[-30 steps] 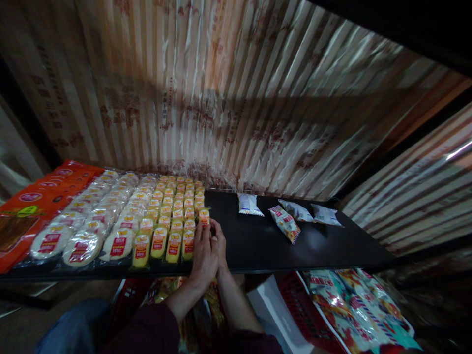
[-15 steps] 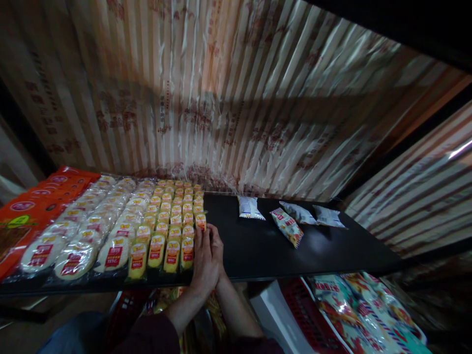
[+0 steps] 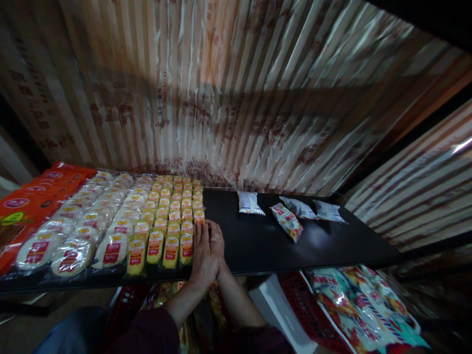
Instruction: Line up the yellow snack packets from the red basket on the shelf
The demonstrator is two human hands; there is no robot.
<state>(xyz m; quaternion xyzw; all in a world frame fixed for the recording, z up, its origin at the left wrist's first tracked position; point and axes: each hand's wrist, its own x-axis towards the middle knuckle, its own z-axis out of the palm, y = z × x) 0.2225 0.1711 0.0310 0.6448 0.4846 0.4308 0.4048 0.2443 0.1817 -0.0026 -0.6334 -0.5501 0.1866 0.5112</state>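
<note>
Both my hands rest together on the black shelf [image 3: 258,246], at the right edge of the rows of small yellow snack packets [image 3: 173,216]. My left hand [image 3: 201,255] lies flat with straight fingers against the rightmost column of packets. Tucked just behind it, my right hand [image 3: 218,242] is pressed close with its fingers laid forward; I see nothing in it. Left of the yellow packets lie rows of round white packets with red labels [image 3: 84,226].
Orange packages [image 3: 29,201] fill the shelf's far left. Several loose snack bags [image 3: 287,221] lie on the shelf's right part. Below the shelf are a red basket [image 3: 295,295] and colourful bags [image 3: 361,305]. A striped wrapped wall [image 3: 221,98] backs the shelf.
The hands have hardly moved along the packet column; the view has shifted slightly with my head.
</note>
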